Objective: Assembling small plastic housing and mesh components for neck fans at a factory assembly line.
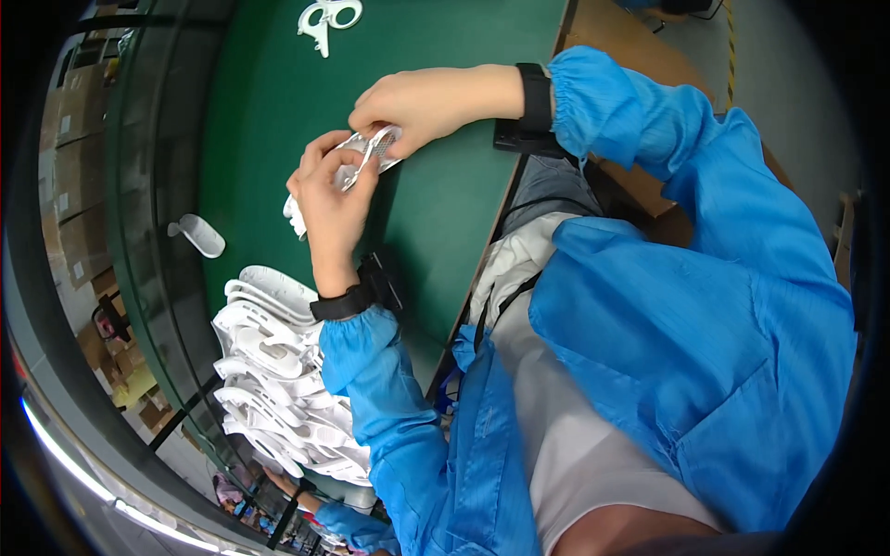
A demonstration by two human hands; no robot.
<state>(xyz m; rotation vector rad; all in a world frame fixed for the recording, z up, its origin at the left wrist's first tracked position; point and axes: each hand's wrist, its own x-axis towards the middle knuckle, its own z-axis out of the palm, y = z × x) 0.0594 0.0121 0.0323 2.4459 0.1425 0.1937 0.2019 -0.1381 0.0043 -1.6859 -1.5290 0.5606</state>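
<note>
A white plastic housing part point(380, 141) with a mesh-like patch is held between my two hands, above the green work surface point(422, 246). My left hand point(334, 193) grips its near-left side, thumb and fingers bent around it. At its other end, my right hand point(408, 104) pinches the edge with curled fingers. More white plastic point(295, 215) sticks out behind my left fingers; whether it belongs to the same part I cannot tell. Both wrists wear black bands. My fingers hide much of the part.
A large pile of white plastic shells point(278, 371) lies beside my left forearm. One oval white piece point(202, 235) rests near the left edge; a white piece with two rings point(329, 20) lies at the top. Another person's sleeve point(350, 526) shows at the bottom. Cardboard boxes point(82, 176) stand beyond.
</note>
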